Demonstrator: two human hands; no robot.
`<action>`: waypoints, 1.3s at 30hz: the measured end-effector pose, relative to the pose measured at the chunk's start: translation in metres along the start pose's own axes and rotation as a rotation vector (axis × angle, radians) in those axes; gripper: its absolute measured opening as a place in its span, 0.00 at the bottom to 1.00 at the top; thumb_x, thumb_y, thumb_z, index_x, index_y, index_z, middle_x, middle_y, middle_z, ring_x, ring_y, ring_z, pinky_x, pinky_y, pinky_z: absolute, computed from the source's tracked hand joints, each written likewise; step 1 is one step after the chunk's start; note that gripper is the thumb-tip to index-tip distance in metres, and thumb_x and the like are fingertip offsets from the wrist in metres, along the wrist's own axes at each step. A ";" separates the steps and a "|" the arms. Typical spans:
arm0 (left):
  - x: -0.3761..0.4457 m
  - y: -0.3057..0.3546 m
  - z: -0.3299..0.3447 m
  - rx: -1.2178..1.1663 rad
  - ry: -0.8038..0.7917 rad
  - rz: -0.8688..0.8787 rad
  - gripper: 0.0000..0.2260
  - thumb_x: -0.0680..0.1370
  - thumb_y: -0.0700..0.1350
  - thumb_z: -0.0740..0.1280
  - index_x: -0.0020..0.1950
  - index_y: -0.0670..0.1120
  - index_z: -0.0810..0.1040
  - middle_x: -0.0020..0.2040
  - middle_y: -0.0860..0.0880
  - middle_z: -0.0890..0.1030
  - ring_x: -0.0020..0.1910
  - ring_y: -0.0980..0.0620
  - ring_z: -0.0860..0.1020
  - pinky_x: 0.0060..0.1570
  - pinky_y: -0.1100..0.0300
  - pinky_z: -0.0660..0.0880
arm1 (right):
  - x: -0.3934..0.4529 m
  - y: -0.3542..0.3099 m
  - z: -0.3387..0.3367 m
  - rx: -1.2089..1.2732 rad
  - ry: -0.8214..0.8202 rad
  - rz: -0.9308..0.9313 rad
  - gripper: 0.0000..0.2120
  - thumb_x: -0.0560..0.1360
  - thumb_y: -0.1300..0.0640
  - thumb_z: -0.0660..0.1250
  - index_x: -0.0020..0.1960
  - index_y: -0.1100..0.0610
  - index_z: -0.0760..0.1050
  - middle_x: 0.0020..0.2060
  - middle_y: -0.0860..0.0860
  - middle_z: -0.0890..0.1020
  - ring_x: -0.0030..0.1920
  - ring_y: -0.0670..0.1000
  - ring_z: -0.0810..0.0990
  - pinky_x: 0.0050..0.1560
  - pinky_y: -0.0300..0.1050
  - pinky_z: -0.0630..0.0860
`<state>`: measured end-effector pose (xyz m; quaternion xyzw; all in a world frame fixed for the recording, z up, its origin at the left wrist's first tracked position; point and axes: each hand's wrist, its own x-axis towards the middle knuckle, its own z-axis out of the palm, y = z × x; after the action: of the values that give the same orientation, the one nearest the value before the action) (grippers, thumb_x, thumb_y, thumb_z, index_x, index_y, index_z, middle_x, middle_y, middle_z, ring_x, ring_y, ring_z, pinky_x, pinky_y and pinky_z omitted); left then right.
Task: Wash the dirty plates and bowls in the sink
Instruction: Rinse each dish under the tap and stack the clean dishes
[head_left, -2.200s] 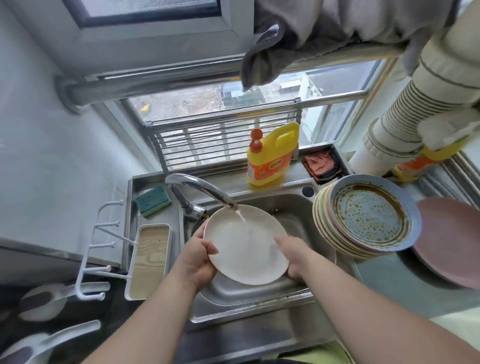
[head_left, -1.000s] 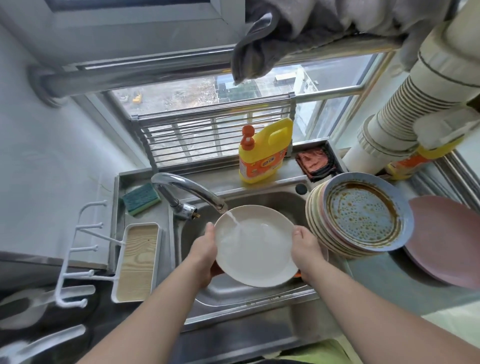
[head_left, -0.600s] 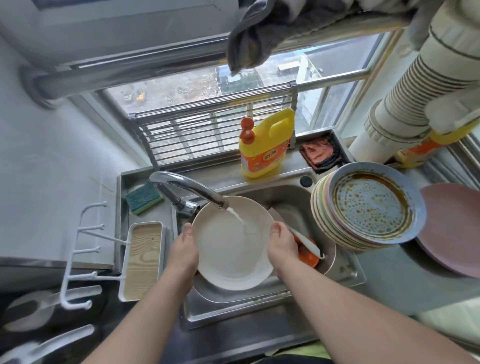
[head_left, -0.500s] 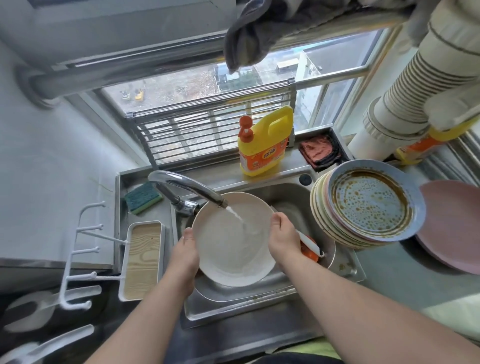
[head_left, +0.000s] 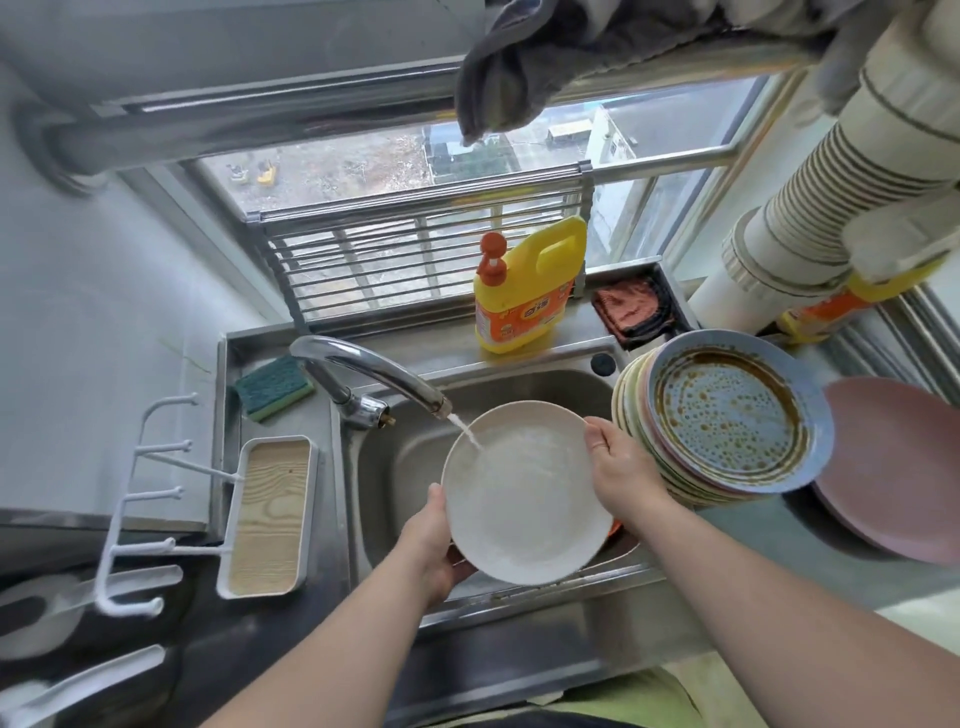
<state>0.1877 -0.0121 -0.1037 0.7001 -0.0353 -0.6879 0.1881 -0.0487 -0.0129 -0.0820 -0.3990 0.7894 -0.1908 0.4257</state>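
**Cream plate under the tap, dirty stack close on my right**

Nearest me I see the steel front rim of the sink (head_left: 519, 608), and both forearms reaching in over it; my left hand (head_left: 434, 545) grips the cream plate (head_left: 524, 493) at its lower left edge, thumb lying on the rim and fingers curled underneath; my right hand (head_left: 618, 467) clasps the upper right edge, thumb over the rim, the other fingers hidden behind it. The plate is held tilted above the basin, between the two hands; a thin stream from the faucet (head_left: 374, 374) lands on its upper left part; something orange shows just below its lower right edge, too hidden to tell what. Left of the basin sits a white tray with a wood-grain insert (head_left: 270, 514), with a white hook rack (head_left: 140, 499) beside it; further back lies a green sponge (head_left: 274, 387). Just beside my right hand stands the stack of dirty plates (head_left: 670, 467), topped by a blue plate (head_left: 732, 415) ringed with brown sauce; it crowds the sink's right side, near my knuckles though I cannot tell if it touches them; a pink plate (head_left: 898, 467) lies beyond it. On the back ledge stand a yellow detergent bottle (head_left: 524, 296) and a reddish cloth (head_left: 628, 306); behind them are window bars, and a grey cloth (head_left: 519, 67) hangs from above.
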 end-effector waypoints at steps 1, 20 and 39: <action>-0.001 -0.002 0.003 0.007 -0.003 -0.006 0.26 0.86 0.65 0.55 0.61 0.46 0.83 0.46 0.44 0.89 0.49 0.42 0.85 0.38 0.52 0.81 | -0.004 0.004 -0.002 0.009 0.005 0.019 0.22 0.87 0.41 0.52 0.75 0.46 0.73 0.66 0.46 0.80 0.68 0.54 0.75 0.68 0.53 0.71; 0.033 -0.047 0.028 0.092 -0.173 -0.159 0.13 0.83 0.36 0.61 0.59 0.38 0.84 0.48 0.41 0.88 0.42 0.42 0.88 0.42 0.51 0.85 | -0.027 -0.041 -0.018 -0.018 -0.043 0.218 0.17 0.80 0.40 0.57 0.55 0.50 0.78 0.51 0.56 0.81 0.50 0.59 0.83 0.43 0.54 0.85; 0.016 -0.040 0.040 -0.089 -0.175 -0.197 0.07 0.82 0.45 0.66 0.52 0.44 0.82 0.37 0.48 0.85 0.24 0.52 0.80 0.22 0.67 0.72 | -0.043 -0.096 -0.022 -0.191 0.033 0.071 0.19 0.80 0.38 0.58 0.67 0.42 0.72 0.57 0.51 0.78 0.54 0.55 0.80 0.53 0.58 0.84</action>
<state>0.1411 0.0114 -0.1307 0.6283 0.0479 -0.7625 0.1469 -0.0082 -0.0387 0.0142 -0.4065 0.8244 -0.1063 0.3792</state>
